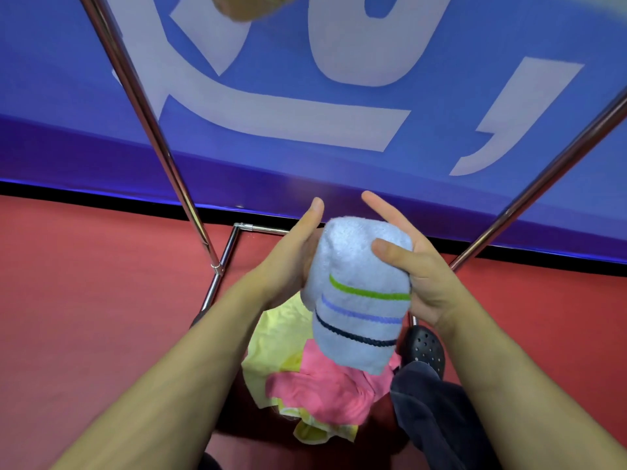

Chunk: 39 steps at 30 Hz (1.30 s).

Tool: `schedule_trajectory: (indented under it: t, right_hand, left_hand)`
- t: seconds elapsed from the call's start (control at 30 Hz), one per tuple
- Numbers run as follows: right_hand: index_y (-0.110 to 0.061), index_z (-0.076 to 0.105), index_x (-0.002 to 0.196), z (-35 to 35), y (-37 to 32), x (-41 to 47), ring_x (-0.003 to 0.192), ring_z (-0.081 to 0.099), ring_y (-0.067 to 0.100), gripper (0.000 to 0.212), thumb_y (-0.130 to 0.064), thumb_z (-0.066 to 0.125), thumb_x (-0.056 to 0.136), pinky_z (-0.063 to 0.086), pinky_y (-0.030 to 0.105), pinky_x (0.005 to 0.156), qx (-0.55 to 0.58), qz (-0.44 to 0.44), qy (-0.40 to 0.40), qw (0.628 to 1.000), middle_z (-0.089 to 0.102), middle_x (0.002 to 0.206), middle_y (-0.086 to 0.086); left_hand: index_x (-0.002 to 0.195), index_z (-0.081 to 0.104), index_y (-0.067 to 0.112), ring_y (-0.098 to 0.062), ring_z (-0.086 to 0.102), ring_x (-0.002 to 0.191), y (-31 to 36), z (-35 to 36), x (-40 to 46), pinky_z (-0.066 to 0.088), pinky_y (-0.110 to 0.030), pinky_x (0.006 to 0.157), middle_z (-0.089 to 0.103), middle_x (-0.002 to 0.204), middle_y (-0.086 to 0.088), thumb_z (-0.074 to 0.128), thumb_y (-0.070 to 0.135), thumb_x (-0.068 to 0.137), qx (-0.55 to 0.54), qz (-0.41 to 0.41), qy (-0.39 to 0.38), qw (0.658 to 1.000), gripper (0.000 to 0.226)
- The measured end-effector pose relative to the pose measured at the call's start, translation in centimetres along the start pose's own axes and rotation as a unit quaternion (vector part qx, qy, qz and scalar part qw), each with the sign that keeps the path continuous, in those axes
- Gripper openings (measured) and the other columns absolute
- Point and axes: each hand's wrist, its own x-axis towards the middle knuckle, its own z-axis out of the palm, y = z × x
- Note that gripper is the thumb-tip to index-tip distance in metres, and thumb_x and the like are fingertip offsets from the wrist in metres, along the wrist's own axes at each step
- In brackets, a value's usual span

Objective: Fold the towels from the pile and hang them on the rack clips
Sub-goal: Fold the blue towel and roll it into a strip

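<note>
A folded white towel (359, 293) with green, blue and dark stripes hangs between both hands at the frame's centre. My left hand (291, 256) cups its left side, fingers hidden behind the cloth, thumb pointing up. My right hand (414, 266) grips the right side with the thumb pressed on the front and the index finger stretched out. Below lies the pile: a yellow towel (271, 344) and a pink towel (322, 388) on the red floor. The rack's metal poles (159, 147) rise left and right (543, 178). No clips can be seen.
The rack's base bar (217, 283) runs along the red floor (101, 300). A blue banner (305, 96) with white lettering stands behind. A black perforated shoe (425, 349) and a dark trouser leg (437, 418) are at the lower right.
</note>
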Motion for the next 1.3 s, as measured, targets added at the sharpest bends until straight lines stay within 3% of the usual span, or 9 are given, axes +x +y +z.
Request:
schedule_trajectory:
  t: [0.2,0.33,0.47,0.6,0.83,0.97,1.1,1.23,1.3]
  right_hand:
    - [-0.036,0.053,0.145,-0.9,-0.6,-0.2,0.105,0.069,0.028,0.071,-0.006,0.07,0.084,0.059,0.039,0.09,-0.046,0.009,0.019,0.999,0.07,0.123,0.015]
    - [-0.039,0.056,0.142,-0.7,-0.4,-0.1,0.107,0.069,0.028,0.07,-0.008,0.073,0.081,0.057,0.041,0.093,-0.069,0.011,0.043,0.997,0.071,0.123,0.011]
    - [-0.039,0.059,0.138,-0.4,-0.2,0.2,0.103,0.069,0.028,0.066,-0.012,0.074,0.08,0.058,0.044,0.093,-0.072,0.004,0.068,0.995,0.072,0.117,0.011]
    - [-0.038,0.058,0.139,-0.1,0.2,0.4,0.094,0.071,0.025,0.064,-0.011,0.072,0.083,0.06,0.039,0.084,-0.053,0.003,0.082,0.995,0.073,0.107,0.01]
    - [-0.043,0.055,0.14,0.0,0.7,0.5,0.107,0.068,0.031,0.066,-0.014,0.073,0.084,0.053,0.052,0.099,-0.071,-0.002,0.084,0.994,0.069,0.125,0.014]
    - [-0.049,0.053,0.14,-0.2,0.9,0.7,0.129,0.059,0.037,0.069,-0.023,0.082,0.082,0.046,0.062,0.108,-0.112,0.0,0.091,0.99,0.054,0.147,0.016]
    - [-0.052,0.052,0.139,-0.3,0.6,0.8,0.134,0.055,0.034,0.063,-0.028,0.077,0.086,0.043,0.06,0.112,-0.143,-0.001,0.093,0.985,0.052,0.149,0.012]
    - [-0.047,0.052,0.141,-0.4,0.3,0.9,0.112,0.069,0.032,0.058,-0.02,0.069,0.093,0.053,0.051,0.101,-0.078,0.019,0.069,0.994,0.064,0.134,0.019]
    - [-0.041,0.051,0.144,-0.3,0.4,0.9,0.113,0.069,0.029,0.059,-0.018,0.067,0.092,0.056,0.045,0.098,-0.08,0.01,0.065,0.995,0.067,0.132,0.014]
  left_hand:
    - [0.135,0.063,0.01,-0.037,0.061,0.127,-0.5,-0.2,0.3,0.039,-0.058,0.112,0.068,0.132,-0.015,0.026,0.079,0.089,0.009,-0.001,-0.011,1.0,0.091]
    - [0.144,0.055,0.012,-0.027,0.061,0.13,-0.7,0.4,0.1,0.046,-0.045,0.107,0.065,0.138,-0.01,0.028,0.074,0.094,-0.02,0.016,-0.029,0.999,0.084]
    - [0.144,0.053,0.013,-0.028,0.06,0.131,-1.2,1.1,0.1,0.041,-0.052,0.116,0.064,0.139,-0.011,0.05,0.059,0.095,-0.022,0.044,-0.019,0.999,0.067]
    - [0.139,0.057,0.015,-0.029,0.065,0.125,-1.8,1.9,0.3,0.045,-0.053,0.112,0.069,0.132,-0.01,0.07,0.043,0.089,0.04,0.082,0.03,0.995,0.058]
    - [0.136,0.06,0.014,-0.032,0.065,0.123,-2.2,1.9,0.6,0.045,-0.056,0.112,0.07,0.13,-0.012,0.075,0.033,0.089,0.029,0.09,0.06,0.994,0.053]
    - [0.129,0.066,0.012,-0.032,0.068,0.119,-2.6,1.8,0.7,0.048,-0.056,0.109,0.073,0.125,-0.012,0.075,0.021,0.09,0.029,0.091,0.083,0.992,0.041]
    - [0.128,0.067,0.009,-0.032,0.069,0.117,-2.7,2.0,0.8,0.049,-0.055,0.108,0.073,0.123,-0.013,0.073,0.019,0.093,0.002,0.089,0.109,0.99,0.037]
    - [0.127,0.068,0.007,-0.033,0.07,0.115,-2.7,2.1,0.9,0.051,-0.053,0.106,0.074,0.121,-0.015,0.069,0.016,0.096,-0.034,0.088,0.132,0.987,0.033]
    - [0.125,0.069,0.007,-0.033,0.071,0.113,-2.8,2.1,1.0,0.052,-0.052,0.105,0.074,0.119,-0.015,0.068,0.015,0.096,-0.042,0.09,0.149,0.984,0.03]
